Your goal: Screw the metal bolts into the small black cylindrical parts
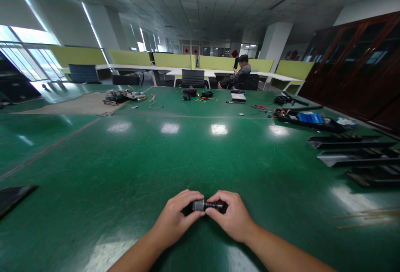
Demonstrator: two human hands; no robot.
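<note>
A small cylindrical metal part with a thin ribbed shaft (198,205) lies sideways between my hands, close above the green table (200,155). My left hand (176,215) pinches its thick grey body between thumb and fingers. On the other side, my right hand (233,217) has thumb and forefinger closed around the shaft near where it meets the body. The shaft's bright tip points right, toward the right palm. Whether the part rests on the tabletop, I cannot tell.
Black metal channels (359,157) and a black tray with blue pieces (311,117) lie on the right, with thin sticks (365,217) nearer. A dark flat object (15,197) is at left. Tools and cables (198,94) lie along the far edge. A person (242,71) sits beyond.
</note>
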